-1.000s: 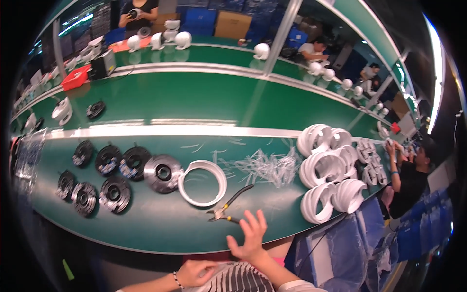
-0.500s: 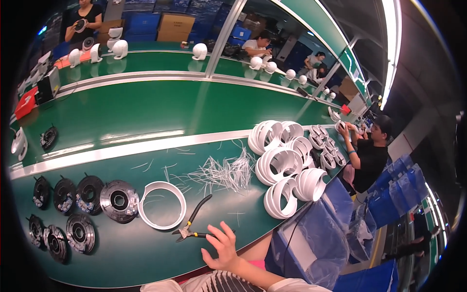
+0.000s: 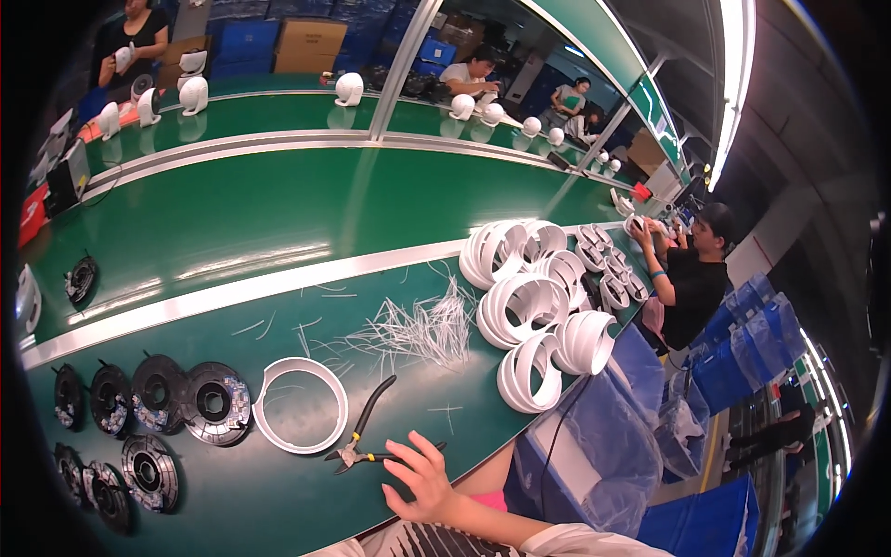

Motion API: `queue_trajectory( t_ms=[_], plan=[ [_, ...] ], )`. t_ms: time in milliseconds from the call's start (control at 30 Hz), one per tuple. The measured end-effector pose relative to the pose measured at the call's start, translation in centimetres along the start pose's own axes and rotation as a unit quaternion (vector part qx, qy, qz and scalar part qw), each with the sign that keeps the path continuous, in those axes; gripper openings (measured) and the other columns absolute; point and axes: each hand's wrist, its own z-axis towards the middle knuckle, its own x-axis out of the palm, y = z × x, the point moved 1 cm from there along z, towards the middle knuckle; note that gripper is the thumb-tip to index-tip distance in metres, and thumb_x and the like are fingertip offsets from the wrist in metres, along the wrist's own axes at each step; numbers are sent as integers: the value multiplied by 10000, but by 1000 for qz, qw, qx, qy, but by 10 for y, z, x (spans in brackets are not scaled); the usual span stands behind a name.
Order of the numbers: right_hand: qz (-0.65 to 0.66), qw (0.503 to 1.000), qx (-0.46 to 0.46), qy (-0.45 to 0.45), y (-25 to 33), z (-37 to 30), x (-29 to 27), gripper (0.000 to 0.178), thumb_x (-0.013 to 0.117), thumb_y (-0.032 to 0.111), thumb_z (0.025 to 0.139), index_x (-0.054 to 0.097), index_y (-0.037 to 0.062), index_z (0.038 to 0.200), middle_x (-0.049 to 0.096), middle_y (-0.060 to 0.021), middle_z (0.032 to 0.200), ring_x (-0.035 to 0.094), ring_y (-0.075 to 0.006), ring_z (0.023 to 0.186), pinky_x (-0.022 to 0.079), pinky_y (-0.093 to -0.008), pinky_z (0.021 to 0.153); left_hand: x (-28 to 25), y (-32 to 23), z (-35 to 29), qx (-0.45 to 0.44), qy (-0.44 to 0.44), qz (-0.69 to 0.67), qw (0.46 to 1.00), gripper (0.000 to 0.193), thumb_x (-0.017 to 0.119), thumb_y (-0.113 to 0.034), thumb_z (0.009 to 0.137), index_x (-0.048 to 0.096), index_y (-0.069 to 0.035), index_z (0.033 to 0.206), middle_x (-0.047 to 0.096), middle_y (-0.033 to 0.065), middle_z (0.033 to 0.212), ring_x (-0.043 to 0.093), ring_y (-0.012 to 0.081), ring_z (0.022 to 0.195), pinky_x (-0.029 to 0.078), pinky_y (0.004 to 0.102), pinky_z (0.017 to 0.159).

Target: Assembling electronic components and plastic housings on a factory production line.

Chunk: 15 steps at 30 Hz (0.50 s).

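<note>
My right hand [image 3: 422,483] reaches in from the lower edge with its fingers spread and nothing held in them. It is at the near handle of a pair of cutting pliers [image 3: 349,453], which lie spread on the bench with black and yellow handles. Whether the fingertips touch that handle I cannot tell. Left of the pliers a white plastic ring [image 3: 341,418] lies flat, its rim close to a round black part [image 3: 213,404] with a small circuit board. My left hand is out of view.
Several similar black round parts [image 3: 151,473] sit at the left. A heap of thin white strips [image 3: 422,330] lies mid-bench, and stacked white rings [image 3: 522,311] stand to its right. Blue plastic-lined bins [image 3: 594,455] are beyond the bench edge. A co-worker [image 3: 701,278] sits at the far right.
The view has shifted slightly, so the bench's contents appear a little farther left. My right hand stays by the pliers, fingers still spread.
</note>
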Motion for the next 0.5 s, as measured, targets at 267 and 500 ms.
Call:
queue_trajectory(
  t_ms=[267,500],
  plan=[
    [23,1000,-3,-3,-1,1,-1,437,644,59,624,512,14,1038,502,-167,1147,410,-368,1098,330,-397,934,-5,3,30,51,-34,82,995,248,502,-128,790,553,-31,1013,581,167,978,567,297,892,448,394,767],
    [30,999,-14,-3,-1,4,0,447,639,52,607,520,31,1038,490,-155,1151,415,-379,1091,347,-410,917,-27,0,-14,20,-84,174,981,250,500,-139,795,554,-36,1016,579,167,977,563,303,892,442,401,769]
  ],
)
